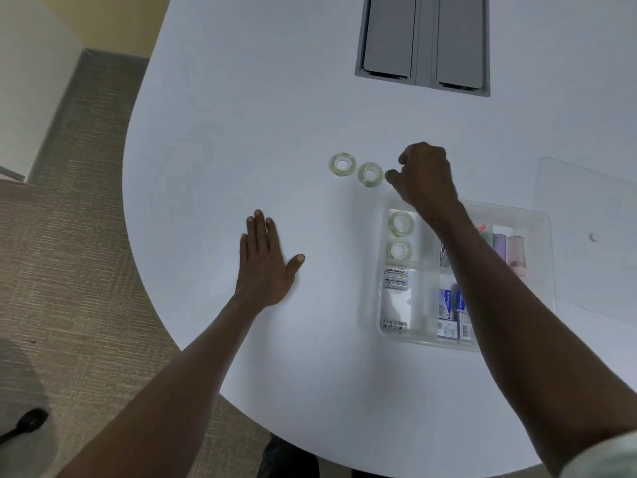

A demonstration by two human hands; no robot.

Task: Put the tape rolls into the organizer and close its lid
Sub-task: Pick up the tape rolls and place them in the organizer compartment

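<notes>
Tape rolls: we count four, all clear with a yellowish tint, all lying flat.
Rolls on table: two. One [342, 164] sits toward 12 o'clock from the organizer's left corner; the second [370, 174] lies just beside it at its 4 o'clock, the two nearly touching.
Rolls in organizer: two, in the far-left compartment. One [401, 223] sits at 12 o'clock of the other [399, 250], close together.
Organizer [541, 215]: one clear plastic tray with dividers, open, at the right of the table.
Lid [586, 188]: one clear sheet, lying on the table at roughly 1 o'clock of the organizer, its near edge by the tray's far right side.
Other contents: a pack of batteries [395, 278] at 6 o'clock of the stowed rolls; small blue-and-white boxes [448, 305], count unclear; pastel items [506, 250] in the right compartment, partly hidden by the forearm.
Right hand [425, 174]: reaches over the organizer's far-left corner, fingers curled loosely with thumb and forefinger apart, empty, just at 3 o'clock of the nearer loose roll. We cannot tell if a fingertip touches it.
Left hand [263, 263]: palm down on the table [241, 132], fingers extended together, thumb spread, holding nothing, well apart from the rolls at their 7 o'clock.
Table inset: one grey panel [424, 39] with two flaps at 12 o'clock.
</notes>
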